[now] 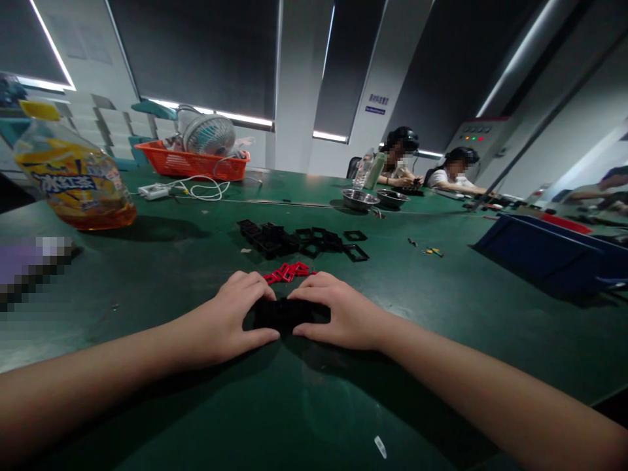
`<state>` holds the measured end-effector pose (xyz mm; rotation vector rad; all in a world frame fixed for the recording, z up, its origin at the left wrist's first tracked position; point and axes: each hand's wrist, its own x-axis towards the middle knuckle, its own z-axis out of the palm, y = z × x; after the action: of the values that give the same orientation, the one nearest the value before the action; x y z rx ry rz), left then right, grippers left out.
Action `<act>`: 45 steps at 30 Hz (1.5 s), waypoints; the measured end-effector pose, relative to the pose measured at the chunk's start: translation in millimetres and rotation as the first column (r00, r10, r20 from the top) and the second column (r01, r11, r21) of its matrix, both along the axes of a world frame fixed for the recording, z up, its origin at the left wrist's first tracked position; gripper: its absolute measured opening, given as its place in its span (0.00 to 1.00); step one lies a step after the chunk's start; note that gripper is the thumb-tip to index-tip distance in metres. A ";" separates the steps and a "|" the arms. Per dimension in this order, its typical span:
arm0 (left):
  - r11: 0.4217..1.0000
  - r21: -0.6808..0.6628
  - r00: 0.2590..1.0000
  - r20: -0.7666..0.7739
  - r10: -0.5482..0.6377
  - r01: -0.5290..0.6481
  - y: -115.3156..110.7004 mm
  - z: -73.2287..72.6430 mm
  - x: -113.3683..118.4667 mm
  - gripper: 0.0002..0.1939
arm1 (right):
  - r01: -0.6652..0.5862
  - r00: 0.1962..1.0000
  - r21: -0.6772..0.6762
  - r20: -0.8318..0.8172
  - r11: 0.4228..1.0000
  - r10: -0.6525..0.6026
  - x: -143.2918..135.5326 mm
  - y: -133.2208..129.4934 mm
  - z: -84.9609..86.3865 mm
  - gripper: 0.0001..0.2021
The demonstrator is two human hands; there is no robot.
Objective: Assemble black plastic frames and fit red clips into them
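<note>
Left hand (226, 320) and right hand (350, 315) grasp a black oblong part (284, 316). A forward nudge could scatter the small red plastic-looking frames (286, 272) — just beyond the grip.

Black piece (284, 315) partly behind fingers (316, 331)

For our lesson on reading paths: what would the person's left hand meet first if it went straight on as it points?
Most likely the black part, which sits between the thumb and fingers of the left hand. Beyond it comes the right hand, though exact depth is unclear.
</note>
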<state>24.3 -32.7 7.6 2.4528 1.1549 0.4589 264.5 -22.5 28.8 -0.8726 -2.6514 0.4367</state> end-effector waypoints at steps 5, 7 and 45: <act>1.000 -0.016 1.000 -0.006 0.007 -0.007 -1.4 2.6 0.3 0.18 | 0.007 1.000 -0.014 -0.013 1.000 -0.007 -0.3 -0.5 -0.8 0.18; 1.000 -0.021 1.000 -0.008 0.010 -0.010 -2.0 3.3 0.5 0.18 | 0.012 1.000 -0.024 -0.015 1.000 -0.013 -0.6 -1.0 -0.1 0.18; 1.000 0.021 1.000 -0.029 -0.011 0.012 -2.2 5.7 0.4 0.17 | 0.005 1.000 -0.026 -0.024 1.000 -0.006 -0.9 1.2 -1.6 0.17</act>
<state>24.7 -34.9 13.3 2.4903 1.1528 0.4359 263.6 -21.3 27.2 -0.8765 -2.6266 0.4779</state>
